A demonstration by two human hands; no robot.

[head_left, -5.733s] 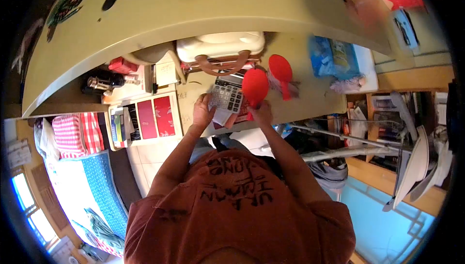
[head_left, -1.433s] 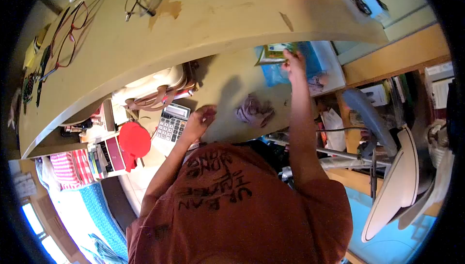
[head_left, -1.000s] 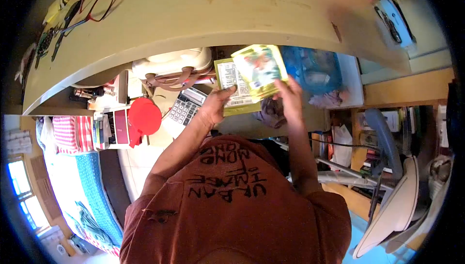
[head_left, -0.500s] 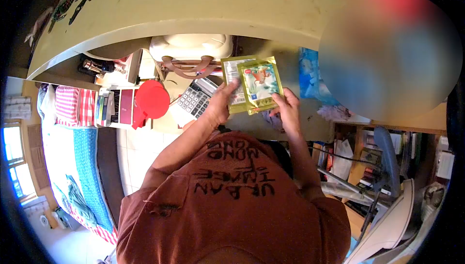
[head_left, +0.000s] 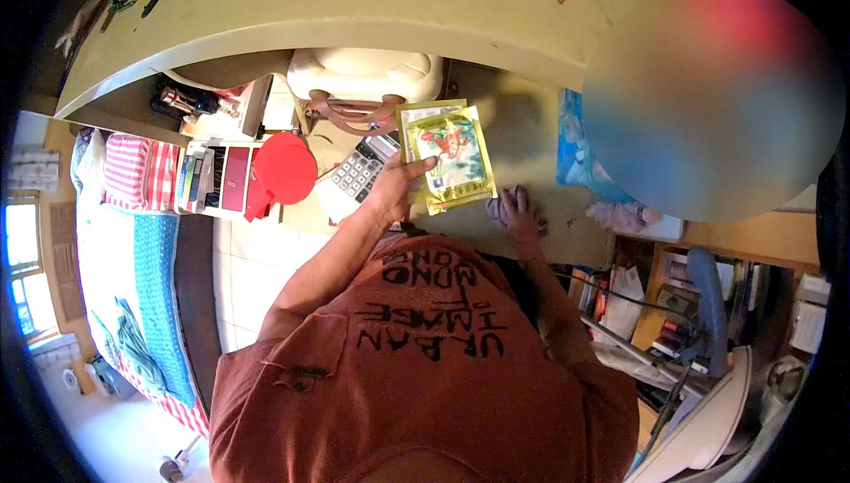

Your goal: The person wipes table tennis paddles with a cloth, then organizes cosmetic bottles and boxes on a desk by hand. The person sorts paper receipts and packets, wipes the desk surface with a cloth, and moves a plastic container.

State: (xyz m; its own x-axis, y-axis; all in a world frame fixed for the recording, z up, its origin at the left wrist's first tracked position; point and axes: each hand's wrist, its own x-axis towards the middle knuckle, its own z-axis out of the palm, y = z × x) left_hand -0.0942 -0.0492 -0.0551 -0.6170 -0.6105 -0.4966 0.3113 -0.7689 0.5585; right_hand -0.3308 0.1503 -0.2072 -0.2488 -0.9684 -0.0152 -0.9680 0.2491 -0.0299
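Note:
My left hand [head_left: 400, 189] grips two flat gold-edged packets, its thumb pressed on the front one. The front packet [head_left: 453, 157] carries a colourful picture; the back packet [head_left: 431, 109] shows mostly along its top and left edges. Lower and to the right, my right hand [head_left: 524, 217] is closed on a crumpled greyish-purple cloth [head_left: 503, 205] on the desk surface. Its fingers are partly in shadow. A calculator [head_left: 358, 173] lies just left of my left hand.
Behind the packets stands a cream bag [head_left: 367, 76] with brown handles. A red round object [head_left: 285, 169] is at the left, and a blue plastic package [head_left: 580, 146] at the right. The raised shelf edge [head_left: 354, 45] spans the far side. Books fill a shelf [head_left: 682, 306] at lower right.
My right hand has let go of the packets and moved down to the cloth. The packets stay in my left hand, shifted slightly left.

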